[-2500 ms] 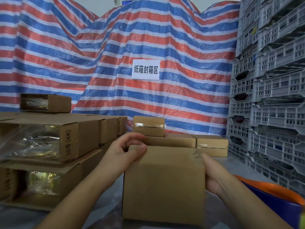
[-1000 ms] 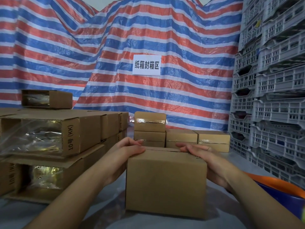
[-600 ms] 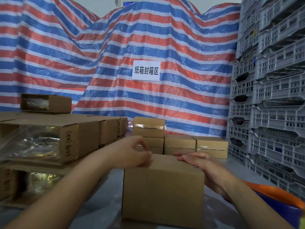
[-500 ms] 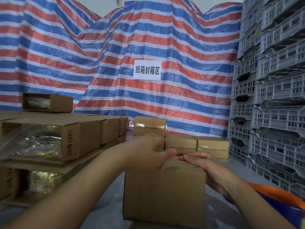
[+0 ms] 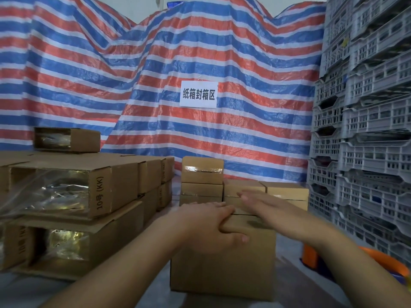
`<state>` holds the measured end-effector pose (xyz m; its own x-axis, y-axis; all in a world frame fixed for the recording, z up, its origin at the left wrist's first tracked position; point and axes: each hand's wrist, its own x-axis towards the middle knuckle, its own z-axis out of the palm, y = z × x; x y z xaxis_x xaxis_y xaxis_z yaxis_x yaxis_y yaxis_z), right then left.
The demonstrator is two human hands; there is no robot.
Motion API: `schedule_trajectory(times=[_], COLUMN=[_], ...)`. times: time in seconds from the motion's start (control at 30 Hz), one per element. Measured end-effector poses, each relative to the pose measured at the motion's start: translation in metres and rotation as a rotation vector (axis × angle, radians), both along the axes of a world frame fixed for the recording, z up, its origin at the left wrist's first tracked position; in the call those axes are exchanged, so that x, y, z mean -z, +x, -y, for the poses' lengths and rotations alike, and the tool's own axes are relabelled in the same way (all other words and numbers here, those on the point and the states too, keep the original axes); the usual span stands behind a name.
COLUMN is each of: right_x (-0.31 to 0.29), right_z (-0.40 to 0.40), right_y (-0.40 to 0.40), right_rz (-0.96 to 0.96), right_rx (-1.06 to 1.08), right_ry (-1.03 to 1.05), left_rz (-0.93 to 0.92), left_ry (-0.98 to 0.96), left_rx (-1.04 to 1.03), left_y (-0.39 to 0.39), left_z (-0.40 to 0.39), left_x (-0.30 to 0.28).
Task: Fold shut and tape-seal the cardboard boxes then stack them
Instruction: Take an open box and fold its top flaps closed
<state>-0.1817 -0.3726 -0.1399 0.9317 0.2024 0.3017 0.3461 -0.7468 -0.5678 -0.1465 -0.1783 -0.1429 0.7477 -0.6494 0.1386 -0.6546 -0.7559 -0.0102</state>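
Note:
A brown cardboard box (image 5: 222, 270) stands on the table right in front of me, its top flaps folded down. My left hand (image 5: 211, 225) lies flat over the near top edge, fingers straight across the flaps and thumb down the front face. My right hand (image 5: 266, 204) hovers or rests flat over the far right part of the top, fingers stretched out toward the left. Behind the box stand several small taped boxes (image 5: 202, 172), stacked up to three high on the left.
Flattened box bundles (image 5: 106, 185) wrapped in plastic are piled at the left, with a small box (image 5: 73, 140) on top. Grey plastic crates (image 5: 367, 130) are stacked at the right. An orange and blue tub (image 5: 389, 261) sits at the lower right. A striped tarp (image 5: 155, 63) hangs behind.
The left hand has slid rightward across the box top and flattened onto the flaps. The right hand has lifted and stretched out over the top's far side.

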Motion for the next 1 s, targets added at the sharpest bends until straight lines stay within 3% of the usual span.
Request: schedule_trajectory(times=[0.1,0.23,0.33,0.4,0.5,0.6,0.7,1.0], right_x=[0.003,0.001,-0.003,-0.007,-0.010,0.006,0.031,0.070], right_z=[-0.014,-0.024,-0.020,-0.006,0.033,0.074,0.106,0.131], right_y=[-0.008,-0.016,-0.020,-0.018,-0.012,-0.011,-0.016,-0.019], right_rz=[0.003,-0.007,-0.062,-0.017,0.098,-0.126,-0.274,-0.166], right_rx=[-0.010,0.038,0.014,0.150,0.564,0.758,0.837,0.883], right_ry=[-0.367,-0.387,-0.250,-0.183,-0.385,-0.670,-0.827,-0.641], left_rz=[0.006,-0.002,-0.058,-0.076,-0.094,-0.096,-0.098,-0.136], left_ry=[-0.043,-0.061,-0.073,-0.046,-0.049,-0.053,-0.046,-0.041], left_rx=[0.019,0.012,-0.002,-0.030,-0.039,-0.024,-0.034,-0.022], left_y=[0.000,0.001,0.003,0.005,0.006,0.005,0.004,0.001], left_z=[-0.001,-0.001,-0.001,0.000,0.000,0.000,-0.001,-0.002], left_x=[0.002,0.002,0.002,0.000,-0.001,0.000,0.001,-0.002])
